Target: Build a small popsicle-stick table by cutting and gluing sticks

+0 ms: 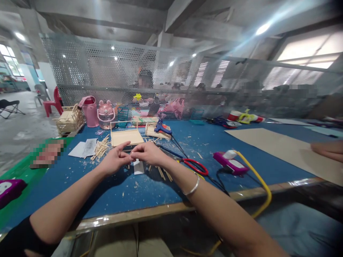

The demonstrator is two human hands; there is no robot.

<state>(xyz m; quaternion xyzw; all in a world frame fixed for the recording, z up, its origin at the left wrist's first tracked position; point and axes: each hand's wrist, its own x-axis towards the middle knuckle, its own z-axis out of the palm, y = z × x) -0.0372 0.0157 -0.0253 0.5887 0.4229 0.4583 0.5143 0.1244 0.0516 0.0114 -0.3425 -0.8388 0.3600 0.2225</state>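
Observation:
My left hand and my right hand meet fingertip to fingertip above the blue table mat. Both are in a pinch, the left index finger raised a little; whatever lies between the fingertips is too small or hidden to make out. Just behind them stands a light wooden frame with a flat base. A small white card lies beneath my hands. Thin wooden sticks are piled to the left, and more sticks lie under my right wrist. A blue glue gun rests behind my right hand on another wooden piece.
Red-handled scissors and a purple power strip with a yellow cable sit to the right. Beyond lies a large beige board, with another person's hand over it. A pink bottle and stacked wooden frames stand back left.

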